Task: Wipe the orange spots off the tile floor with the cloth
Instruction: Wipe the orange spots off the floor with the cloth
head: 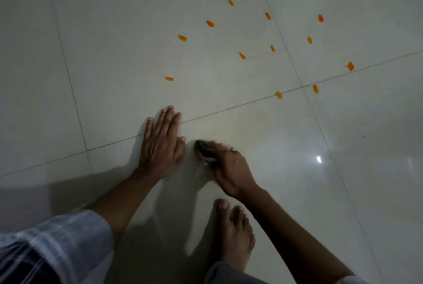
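On the tile floor [251, 135], left hand [160, 144] flat, right hand [231, 169] clutching cloth [204, 150]

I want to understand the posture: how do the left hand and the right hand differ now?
The left hand lies flat and open on the tile floor, empty; the right hand is curled, its grip closed on the dark cloth. Both are bare and low at the floor.

Your left hand [160, 144] lies flat on the tile floor [103, 66], fingers [168, 119] stretched across a grout line. Just beside it, your right hand [231, 169] presses a small dark cloth [204, 150] onto the tile, bunched under its fingers. Orange spots [210, 23] scatter ahead, well apart from both hands. Your bare foot [231, 233] rests below the right wrist.
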